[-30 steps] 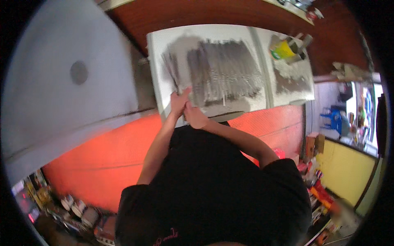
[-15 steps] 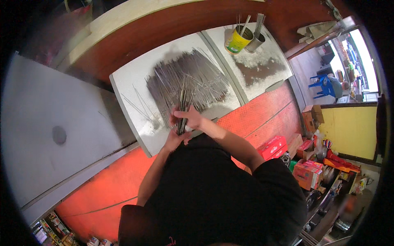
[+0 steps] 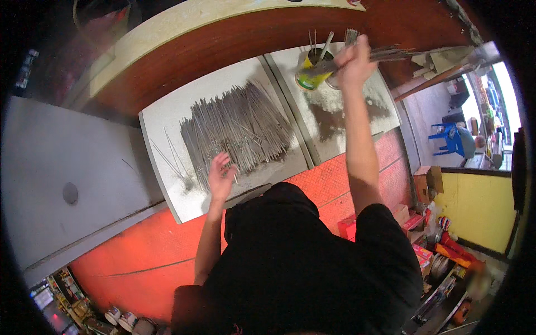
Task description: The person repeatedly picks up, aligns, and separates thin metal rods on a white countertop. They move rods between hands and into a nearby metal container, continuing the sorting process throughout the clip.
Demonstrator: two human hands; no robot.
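My right hand [image 3: 355, 67] is raised at the back right, closed on a bundle of thin metal rods [image 3: 391, 53], somewhat blurred, over a yellow can [image 3: 309, 78] holding a few rods. A metal cup [image 3: 333, 82] behind the hand is mostly hidden. My left hand [image 3: 222, 178] has its fingers apart and curled at the lower edge of a broad layer of similar rods [image 3: 234, 123], which lies on a white, grime-stained work surface [image 3: 163, 111]. A few loose rods lie at that layer's left.
A wooden ledge [image 3: 201, 14] runs behind the surface and a grey panel [image 3: 72, 156] stands left. The red textured floor [image 3: 128, 251] shows below. Boxes [image 3: 427, 184] and clutter line the right. Through an opening are a blue plastic chair [image 3: 449, 139] and assorted items.
Both hands were together on a bundle of rods; now the right hand has carried it up and right to the cans, while the left has let go and moved slightly left.
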